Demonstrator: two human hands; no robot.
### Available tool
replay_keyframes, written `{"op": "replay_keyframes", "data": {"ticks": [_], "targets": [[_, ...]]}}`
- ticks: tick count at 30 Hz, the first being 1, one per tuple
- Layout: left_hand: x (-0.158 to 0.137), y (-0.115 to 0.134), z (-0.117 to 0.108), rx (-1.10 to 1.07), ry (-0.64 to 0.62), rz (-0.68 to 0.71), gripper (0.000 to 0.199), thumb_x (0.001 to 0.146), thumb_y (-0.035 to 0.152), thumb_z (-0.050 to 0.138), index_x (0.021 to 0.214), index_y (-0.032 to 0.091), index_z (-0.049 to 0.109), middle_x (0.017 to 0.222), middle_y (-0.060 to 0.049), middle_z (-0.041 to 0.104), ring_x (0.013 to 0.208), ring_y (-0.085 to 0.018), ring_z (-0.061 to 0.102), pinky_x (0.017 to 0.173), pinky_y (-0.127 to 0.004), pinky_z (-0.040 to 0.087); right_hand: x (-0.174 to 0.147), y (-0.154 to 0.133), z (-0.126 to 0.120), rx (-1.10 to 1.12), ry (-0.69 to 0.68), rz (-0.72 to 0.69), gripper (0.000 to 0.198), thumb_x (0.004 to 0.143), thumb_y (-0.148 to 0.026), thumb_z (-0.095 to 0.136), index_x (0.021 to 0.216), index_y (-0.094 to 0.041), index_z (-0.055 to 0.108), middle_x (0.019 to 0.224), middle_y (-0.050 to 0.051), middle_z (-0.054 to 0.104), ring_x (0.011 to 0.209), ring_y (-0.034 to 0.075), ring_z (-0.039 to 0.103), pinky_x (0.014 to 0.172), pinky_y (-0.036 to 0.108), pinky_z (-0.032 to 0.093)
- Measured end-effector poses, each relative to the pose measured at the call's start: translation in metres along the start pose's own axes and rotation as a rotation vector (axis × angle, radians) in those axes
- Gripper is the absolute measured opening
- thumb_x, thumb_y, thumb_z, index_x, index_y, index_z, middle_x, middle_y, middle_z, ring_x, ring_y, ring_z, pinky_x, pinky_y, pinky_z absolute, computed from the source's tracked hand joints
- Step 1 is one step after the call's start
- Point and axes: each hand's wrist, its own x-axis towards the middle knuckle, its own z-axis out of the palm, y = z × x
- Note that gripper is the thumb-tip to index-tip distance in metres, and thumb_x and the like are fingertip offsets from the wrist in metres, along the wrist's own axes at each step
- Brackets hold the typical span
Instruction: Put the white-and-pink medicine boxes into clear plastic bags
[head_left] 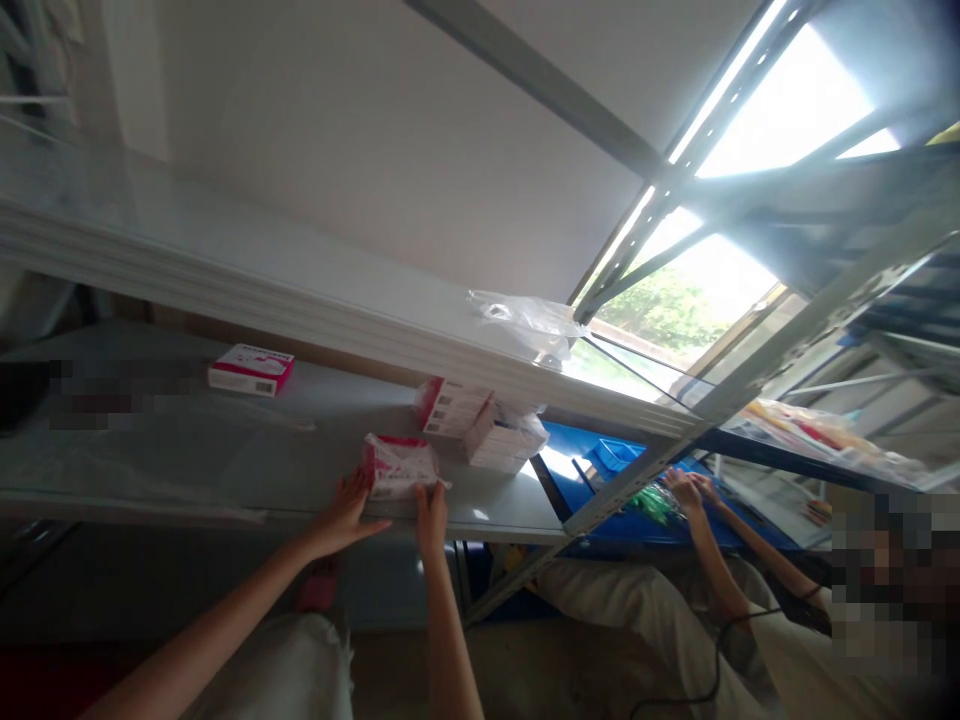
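Note:
A pink and white small box (401, 464) in a clear plastic bag lies on the grey shelf near its front edge. My left hand (346, 518) rests against the box's left side, fingers stretched out and thumb apart. At the front right corner, my right hand (431, 510) has its fingers closed on the bagged box. Just behind stands another pink and white box (454, 408). Beside that one, white boxes (504, 440) sit partly under clear plastic. Farther left on the same shelf lies a single pink and white box (252, 369).
A long pale upper shelf (337, 335) runs above the boxes, with a crumpled clear bag (529, 318) on it. A slanted metal post (637, 490) stands at the right. Beyond it, another person's hands (686, 490) are over green items (654, 503) at a blue surface.

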Motion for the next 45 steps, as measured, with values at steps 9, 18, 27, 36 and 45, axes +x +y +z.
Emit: {"op": "replay_keyframes", "data": {"ticks": [9,18,27,36,45], "targets": [[0.080,0.045,0.028,-0.031,0.122,-0.064,0.039,0.096,0.026,0.041,0.132,0.014,0.051,0.141,-0.018,0.048,0.136,-0.031,0.038,0.115,-0.056,0.014,0.039,-0.018,-0.046,-0.238,0.095,0.062,0.038,0.091,-0.045,0.039,0.109,-0.019,0.061,0.101,0.016,0.069,0.096,0.031,0.067,0.076,0.038,0.051],[0.100,0.059,0.036,-0.037,0.181,-0.072,0.038,0.092,0.019,0.039,0.125,0.013,0.056,0.137,-0.018,0.052,0.135,-0.031,0.039,0.115,-0.053,0.019,0.046,-0.035,-0.052,-0.221,0.085,-0.013,0.040,0.089,-0.044,0.044,0.113,-0.019,0.064,0.104,0.021,0.068,0.094,0.035,0.066,0.074,0.041,0.051],[0.110,0.058,0.040,-0.103,0.181,-0.073,0.043,0.092,0.016,0.033,0.130,0.008,0.052,0.138,-0.021,0.050,0.135,-0.032,0.039,0.116,-0.049,0.017,0.047,-0.029,-0.049,-0.230,0.070,-0.025,0.030,0.091,-0.044,0.045,0.111,-0.034,0.066,0.101,0.013,0.069,0.096,0.031,0.066,0.072,0.040,0.053],[0.109,0.059,0.046,-0.060,0.152,-0.024,0.047,0.090,0.009,0.031,0.134,0.006,0.050,0.141,-0.022,0.046,0.137,-0.030,0.037,0.117,-0.048,0.018,0.047,-0.022,-0.047,-0.199,0.126,-0.006,0.026,0.094,-0.037,0.054,0.115,-0.023,0.059,0.123,0.007,0.057,0.104,0.019,0.058,0.088,0.036,0.052],[0.115,0.043,0.078,0.156,0.308,0.094,0.049,0.087,0.005,0.033,0.134,0.005,0.048,0.142,-0.023,0.045,0.137,-0.028,0.038,0.113,-0.052,0.030,0.049,0.000,-0.035,-0.201,0.311,0.112,0.032,0.094,-0.035,0.055,0.120,-0.017,0.056,0.120,0.008,0.058,0.101,0.019,0.060,0.086,0.040,0.052]]}}
